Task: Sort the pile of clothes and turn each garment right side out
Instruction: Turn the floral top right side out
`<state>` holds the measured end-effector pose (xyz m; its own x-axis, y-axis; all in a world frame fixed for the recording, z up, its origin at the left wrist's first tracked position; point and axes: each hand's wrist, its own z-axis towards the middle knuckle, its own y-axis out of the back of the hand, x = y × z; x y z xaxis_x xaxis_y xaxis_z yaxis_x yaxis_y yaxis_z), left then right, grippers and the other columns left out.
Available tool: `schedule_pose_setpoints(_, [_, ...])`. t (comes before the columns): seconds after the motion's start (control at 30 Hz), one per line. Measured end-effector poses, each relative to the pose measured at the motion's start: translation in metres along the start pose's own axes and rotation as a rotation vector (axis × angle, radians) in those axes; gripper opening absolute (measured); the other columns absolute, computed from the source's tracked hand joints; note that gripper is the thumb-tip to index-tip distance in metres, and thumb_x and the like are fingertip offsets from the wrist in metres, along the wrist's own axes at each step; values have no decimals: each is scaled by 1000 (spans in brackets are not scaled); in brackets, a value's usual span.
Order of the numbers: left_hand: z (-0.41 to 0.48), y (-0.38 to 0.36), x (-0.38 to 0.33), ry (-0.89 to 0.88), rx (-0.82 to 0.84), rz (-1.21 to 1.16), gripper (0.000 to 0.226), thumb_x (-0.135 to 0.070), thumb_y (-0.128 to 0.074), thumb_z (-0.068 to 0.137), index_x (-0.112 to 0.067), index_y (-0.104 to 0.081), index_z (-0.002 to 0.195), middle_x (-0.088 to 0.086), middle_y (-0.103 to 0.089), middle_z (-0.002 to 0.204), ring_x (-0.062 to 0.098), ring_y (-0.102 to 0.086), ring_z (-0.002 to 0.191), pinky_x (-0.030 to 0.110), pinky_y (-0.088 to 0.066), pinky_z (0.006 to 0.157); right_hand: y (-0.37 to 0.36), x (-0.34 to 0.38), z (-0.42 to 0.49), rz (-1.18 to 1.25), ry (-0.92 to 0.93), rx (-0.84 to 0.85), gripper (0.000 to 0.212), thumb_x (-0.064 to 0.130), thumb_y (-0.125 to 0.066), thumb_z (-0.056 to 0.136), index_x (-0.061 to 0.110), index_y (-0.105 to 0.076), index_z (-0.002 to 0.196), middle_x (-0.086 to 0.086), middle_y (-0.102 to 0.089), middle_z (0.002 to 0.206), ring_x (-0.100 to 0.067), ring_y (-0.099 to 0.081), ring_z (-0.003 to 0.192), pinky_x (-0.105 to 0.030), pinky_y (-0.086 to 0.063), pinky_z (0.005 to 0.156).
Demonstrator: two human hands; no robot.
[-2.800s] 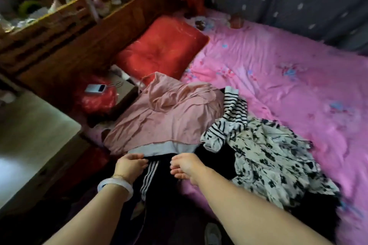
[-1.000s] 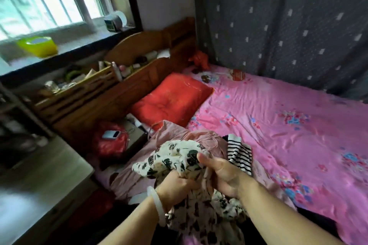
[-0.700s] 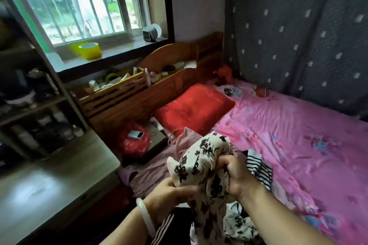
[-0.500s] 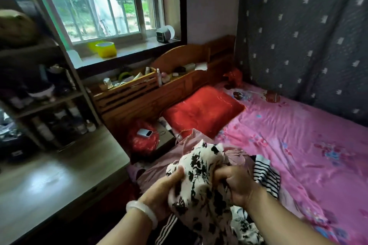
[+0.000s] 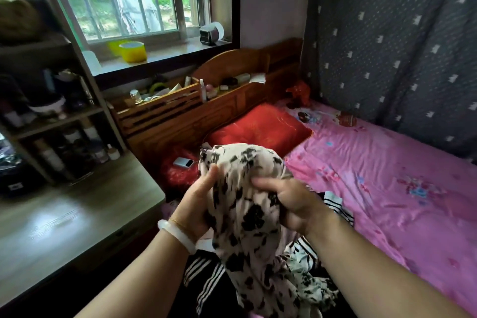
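Note:
I hold a cream garment with black flower print (image 5: 245,214) bunched up in front of me, above the pile. My left hand (image 5: 197,204) grips its left side, thumb pointing up along the cloth. On the other side my right hand (image 5: 286,201) grips the fabric, fingers curled into the folds. The garment's lower part hangs down onto the pile. Under it lie a black garment with white stripes (image 5: 204,273) and a black-and-white striped top (image 5: 335,208). The pink garment is mostly hidden behind the cloth I hold.
The pile sits at the near edge of a bed with a pink flowered sheet (image 5: 387,183). A red pillow (image 5: 260,131) lies by the wooden headboard (image 5: 232,100). A wooden desk (image 5: 64,224) stands at the left, and a white phone (image 5: 183,162) rests on red cloth.
Both hands left the black striped garment, picked up the flower-print garment and raised it. Over the last second they bunched it higher. My view tilted up toward the window.

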<state>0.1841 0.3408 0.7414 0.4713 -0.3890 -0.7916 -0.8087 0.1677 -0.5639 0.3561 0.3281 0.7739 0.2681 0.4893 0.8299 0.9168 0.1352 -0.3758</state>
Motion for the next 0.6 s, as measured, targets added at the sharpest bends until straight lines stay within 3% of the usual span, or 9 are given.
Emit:
schedule_pose_setpoints(0.07, [-5, 7, 10, 40, -35, -32, 98, -70, -64, 67, -5, -44, 139, 12, -62, 129, 29, -57, 121, 46, -44, 103, -9, 22, 0, 132, 27, 53, 27, 14, -49, 93, -2, -71, 92, -16, -74, 81, -24, -73, 70, -36, -61, 70])
schedule_pose_setpoints(0.13, [-12, 8, 25, 123, -27, -86, 92, -75, -45, 74, -8, -47, 137, 10, -61, 131, 28, -59, 120, 43, -52, 93, -22, 44, -3, 212, 70, 87, 27, 17, -54, 87, -2, -73, 92, -17, -73, 88, -27, -72, 78, -40, -59, 77])
schedule_pose_setpoints(0.2, [-18, 5, 37, 202, -1, -73, 80, -73, -30, 83, -13, -59, 126, 13, -54, 139, 31, -51, 128, 45, -50, 94, -31, 61, -2, 251, 149, 101, 27, 16, -54, 88, -1, -75, 88, -17, -73, 94, -27, -71, 86, -40, -56, 85])
schedule_pose_setpoints(0.27, [-24, 2, 39, 283, 9, -17, 83, -75, -26, 81, -12, -61, 123, 15, -55, 136, 33, -51, 127, 47, -44, 99, -35, 73, 3, 286, 240, 114, 32, 15, -51, 93, 2, -77, 79, -15, -74, 89, -26, -72, 82, -37, -57, 82])
schedule_pose_setpoints(0.37, [-31, 4, 34, 294, 83, -55, 96, -84, -38, 66, -15, -58, 130, 18, -59, 131, 36, -56, 122, 53, -38, 106, -25, 76, 17, 320, 280, 71, 40, 23, -53, 94, 8, -78, 66, -10, -75, 78, -22, -73, 71, -34, -60, 71])
schedule_pose_setpoints(0.43, [-33, 8, 29, 201, 129, -68, 95, -81, -58, 61, -19, -55, 133, 18, -56, 135, 37, -54, 123, 54, -41, 104, -13, 62, 25, 286, 233, 17, 24, 31, -71, 82, 8, -74, 78, -14, -74, 92, -28, -71, 85, -39, -57, 82])
schedule_pose_setpoints(0.5, [-35, 9, 25, 169, 172, -34, 87, -67, -77, 55, -15, -63, 124, 20, -59, 130, 37, -58, 118, 52, -44, 102, 5, 37, 35, 205, 122, 15, 58, 37, -84, 65, 6, -60, 108, -25, -61, 119, -41, -60, 112, -49, -48, 98])
schedule_pose_setpoints(0.53, [-36, 6, 22, 175, 176, -12, 82, -61, -81, 54, -13, -67, 119, 20, -62, 126, 37, -60, 115, 52, -43, 103, 9, 23, 34, 177, 50, 32, 66, 41, -84, 63, 8, -56, 113, -25, -59, 120, -42, -58, 115, -49, -45, 102])
schedule_pose_setpoints(0.6, [-38, 6, 18, 177, 130, -1, 76, -53, -80, 59, -7, -67, 118, 21, -65, 119, 36, -62, 109, 51, -42, 103, 22, -5, 32, 132, -59, 67, 69, 46, -86, 58, 5, -64, 109, -18, -63, 110, -34, -62, 103, -44, -44, 101])
